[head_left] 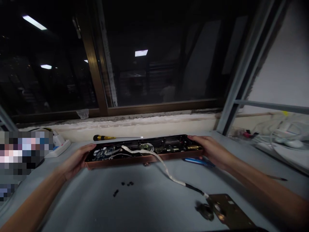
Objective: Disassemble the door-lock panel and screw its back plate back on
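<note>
A long copper-rimmed housing (145, 157), which looks like an electronic door lock panel, is held level with its inside facing up. My left hand (78, 158) is closed round its left end, beside a blue circuit board (103, 153). At the opposite end my right hand (212, 149) grips the housing, thumb on the upper rim. A white sleeved cable (165, 169) runs out of it to a dark metal plate (233, 211) at the lower right. Next to that plate lies a dark round part (204, 210), blurred.
Behind the housing lies a yellow-and-black screwdriver (105, 138). A blue tool or pen (198, 161) is partly under the right end. Several small black screws (123, 183) are scattered on the grey table (145, 209). A white power strip (59, 148) is at left, tangled cables (287, 135) at right.
</note>
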Action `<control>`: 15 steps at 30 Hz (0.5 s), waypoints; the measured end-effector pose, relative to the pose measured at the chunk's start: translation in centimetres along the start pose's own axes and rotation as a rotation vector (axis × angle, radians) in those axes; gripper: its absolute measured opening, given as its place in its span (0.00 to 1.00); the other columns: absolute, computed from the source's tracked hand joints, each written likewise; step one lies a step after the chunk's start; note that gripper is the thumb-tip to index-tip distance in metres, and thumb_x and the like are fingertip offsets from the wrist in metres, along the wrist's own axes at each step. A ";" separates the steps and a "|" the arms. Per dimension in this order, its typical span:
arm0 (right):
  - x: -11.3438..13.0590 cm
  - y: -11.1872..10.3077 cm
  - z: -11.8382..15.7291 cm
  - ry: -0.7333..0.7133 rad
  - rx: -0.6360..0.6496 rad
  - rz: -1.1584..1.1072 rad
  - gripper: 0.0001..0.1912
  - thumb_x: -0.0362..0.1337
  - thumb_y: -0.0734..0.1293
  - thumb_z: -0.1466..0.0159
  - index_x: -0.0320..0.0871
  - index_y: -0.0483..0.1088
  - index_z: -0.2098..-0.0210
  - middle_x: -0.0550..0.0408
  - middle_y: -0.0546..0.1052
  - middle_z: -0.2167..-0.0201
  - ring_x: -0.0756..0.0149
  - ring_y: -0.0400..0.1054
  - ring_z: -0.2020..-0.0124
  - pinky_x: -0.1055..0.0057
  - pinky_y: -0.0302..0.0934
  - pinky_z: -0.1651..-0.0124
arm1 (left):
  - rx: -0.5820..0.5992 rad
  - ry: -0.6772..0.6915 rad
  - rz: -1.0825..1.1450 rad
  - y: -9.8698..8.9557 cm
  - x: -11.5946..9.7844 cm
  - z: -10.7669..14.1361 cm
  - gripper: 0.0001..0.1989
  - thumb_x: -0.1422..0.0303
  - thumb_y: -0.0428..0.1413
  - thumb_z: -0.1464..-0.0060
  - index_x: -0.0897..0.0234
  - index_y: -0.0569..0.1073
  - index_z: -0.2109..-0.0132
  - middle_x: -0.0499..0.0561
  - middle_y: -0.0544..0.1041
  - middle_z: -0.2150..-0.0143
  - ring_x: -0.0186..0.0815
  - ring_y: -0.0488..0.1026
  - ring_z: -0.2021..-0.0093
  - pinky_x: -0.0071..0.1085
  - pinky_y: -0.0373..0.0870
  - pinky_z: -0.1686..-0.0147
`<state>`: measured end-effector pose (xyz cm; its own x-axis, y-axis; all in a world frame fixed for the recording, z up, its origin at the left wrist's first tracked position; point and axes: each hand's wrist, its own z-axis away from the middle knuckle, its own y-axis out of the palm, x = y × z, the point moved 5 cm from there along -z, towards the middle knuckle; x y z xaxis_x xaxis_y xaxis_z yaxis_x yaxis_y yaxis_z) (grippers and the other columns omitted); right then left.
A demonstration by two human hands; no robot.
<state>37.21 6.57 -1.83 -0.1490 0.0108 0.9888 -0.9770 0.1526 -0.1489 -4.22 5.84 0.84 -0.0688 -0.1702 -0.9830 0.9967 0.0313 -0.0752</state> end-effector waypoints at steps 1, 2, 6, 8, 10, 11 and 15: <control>0.0 0.0 -0.1 -0.009 -0.002 0.039 0.15 0.48 0.64 0.46 0.40 0.65 0.76 0.57 0.64 0.84 0.73 0.57 0.84 0.74 0.53 0.85 | 0.006 0.001 -0.013 0.0 0.0 0.0 0.08 0.69 0.55 0.48 0.67 0.74 0.61 0.48 0.74 0.76 0.30 0.65 0.85 0.24 0.64 0.90; 0.1 -0.1 -0.2 -0.013 -0.007 0.084 0.16 0.49 0.63 0.45 0.41 0.65 0.76 0.57 0.64 0.85 0.72 0.57 0.85 0.73 0.53 0.85 | 0.003 0.000 -0.024 0.0 0.0 0.0 0.09 0.67 0.55 0.48 0.66 0.74 0.61 0.47 0.74 0.75 0.30 0.66 0.84 0.24 0.64 0.90; 1.2 -1.8 -0.3 -0.078 -0.127 0.292 0.15 0.49 0.62 0.45 0.43 0.67 0.75 0.54 0.67 0.84 0.68 0.59 0.83 0.72 0.51 0.82 | -0.035 0.010 -0.088 0.0 -0.1 0.2 0.13 0.63 0.55 0.50 0.65 0.74 0.59 0.48 0.77 0.71 0.31 0.68 0.80 0.24 0.64 0.87; 3.4 -3.1 0.7 -0.271 -0.313 0.529 0.13 0.47 0.62 0.44 0.44 0.67 0.74 0.53 0.70 0.80 0.67 0.61 0.78 0.71 0.52 0.77 | -0.035 0.027 -0.133 0.0 -0.3 0.3 0.15 0.60 0.55 0.51 0.64 0.75 0.59 0.49 0.78 0.69 0.33 0.70 0.77 0.26 0.66 0.83; 5.5 -3.0 2.3 -0.439 -0.343 0.728 0.15 0.48 0.60 0.43 0.44 0.68 0.73 0.52 0.71 0.78 0.65 0.62 0.76 0.69 0.52 0.73 | -0.030 0.023 -0.178 0.1 -0.4 0.3 0.17 0.57 0.55 0.52 0.63 0.75 0.59 0.50 0.79 0.67 0.37 0.72 0.73 0.27 0.67 0.80; 5.8 -2.1 2.9 -0.451 -0.155 0.749 0.16 0.50 0.59 0.42 0.44 0.68 0.74 0.52 0.71 0.78 0.66 0.62 0.76 0.70 0.53 0.73 | -0.034 0.016 -0.199 0.0 -0.4 0.2 0.18 0.56 0.55 0.52 0.63 0.75 0.59 0.50 0.79 0.65 0.39 0.73 0.71 0.28 0.67 0.79; 3.9 2.5 6.1 -0.223 0.635 0.863 0.16 0.51 0.64 0.45 0.45 0.72 0.72 0.56 0.70 0.78 0.70 0.60 0.76 0.74 0.52 0.75 | -0.066 0.045 -0.243 -0.2 -0.5 0.0 0.18 0.54 0.55 0.52 0.61 0.76 0.61 0.51 0.80 0.60 0.43 0.75 0.60 0.30 0.71 0.66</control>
<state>33.20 0.94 1.59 -0.7828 -0.3197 0.5338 -0.4214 -0.3588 -0.8329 -4.42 5.94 1.31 -0.3094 -0.1365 -0.9411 0.9457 0.0596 -0.3195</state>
